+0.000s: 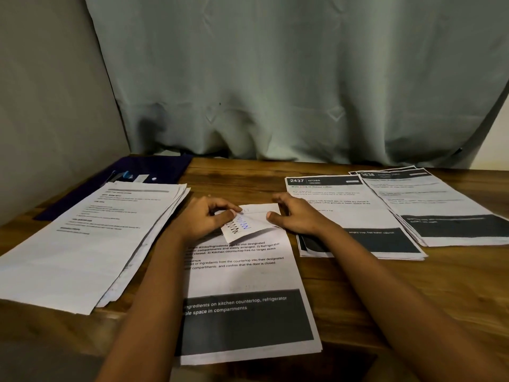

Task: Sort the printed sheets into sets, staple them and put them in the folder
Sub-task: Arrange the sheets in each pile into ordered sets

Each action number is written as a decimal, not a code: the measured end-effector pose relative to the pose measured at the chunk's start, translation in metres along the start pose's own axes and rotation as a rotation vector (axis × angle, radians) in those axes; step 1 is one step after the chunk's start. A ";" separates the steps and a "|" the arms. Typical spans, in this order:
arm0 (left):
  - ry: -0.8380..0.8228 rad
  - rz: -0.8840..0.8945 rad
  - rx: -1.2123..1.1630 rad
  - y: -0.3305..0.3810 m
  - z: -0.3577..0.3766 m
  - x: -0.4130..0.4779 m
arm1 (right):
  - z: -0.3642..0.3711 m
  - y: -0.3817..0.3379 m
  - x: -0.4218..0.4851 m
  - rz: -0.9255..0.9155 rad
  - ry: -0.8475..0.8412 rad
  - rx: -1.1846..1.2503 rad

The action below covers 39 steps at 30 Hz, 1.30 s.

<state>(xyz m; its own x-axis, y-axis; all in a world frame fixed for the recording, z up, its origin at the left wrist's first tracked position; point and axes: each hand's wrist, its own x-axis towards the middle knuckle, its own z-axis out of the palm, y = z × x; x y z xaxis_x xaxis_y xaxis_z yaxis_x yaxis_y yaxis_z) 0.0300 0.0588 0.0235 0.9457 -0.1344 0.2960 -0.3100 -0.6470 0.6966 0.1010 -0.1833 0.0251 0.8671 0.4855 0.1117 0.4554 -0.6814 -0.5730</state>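
**Two hands, one slip, at the head of the middle set**

My left hand [209, 217] pinches the left edge of a small scribbled slip [257, 220] between thumb and forefinger. My right hand [298, 216] closes on its right edge, thumb on top and fingers curled at the far corner. Both grips are clenched on the slip, and neither is free. The slip carries blue and black pen marks I cannot read, and its near half tilts up off the paper below.

It sits over the top end of the centre set [248, 274], printed sheets with a dark band at the foot, lying straight before me on the bench [385, 288]. To my left, a fanned left pile [91, 238] of text sheets overlaps the dark folder [162, 166] at the back corner. A small blue-tipped thing rests on the folder, too dim to name. To my right lies the 2437 stack [338, 205], with the 3638 stack [440, 205] partly over its edge.

As far as I can judge, the sheets are largely sorted and no set is stapled or filed yet. For this step I should keep both pinches light and even so the slip neither tears nor skews. It should go down flat and square to the set's top edge, and I should press it there before letting go. My forearms lie across the sheets, so I must lift them rather than drag.
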 end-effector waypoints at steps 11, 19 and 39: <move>0.018 -0.001 0.043 -0.004 0.001 0.002 | 0.004 0.000 0.006 -0.096 0.209 0.303; 0.014 -0.083 -0.033 -0.005 0.002 0.001 | 0.002 -0.013 0.007 -0.104 0.267 0.752; 0.077 -0.077 -0.131 0.003 0.007 0.002 | -0.001 -0.030 -0.031 -0.328 -0.192 0.467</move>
<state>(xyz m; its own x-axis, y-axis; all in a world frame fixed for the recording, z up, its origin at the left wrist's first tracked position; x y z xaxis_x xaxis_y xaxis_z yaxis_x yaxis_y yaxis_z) 0.0314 0.0513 0.0210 0.9584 -0.0275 0.2841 -0.2520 -0.5489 0.7970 0.0603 -0.1783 0.0395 0.6246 0.7495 0.2195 0.5182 -0.1874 -0.8345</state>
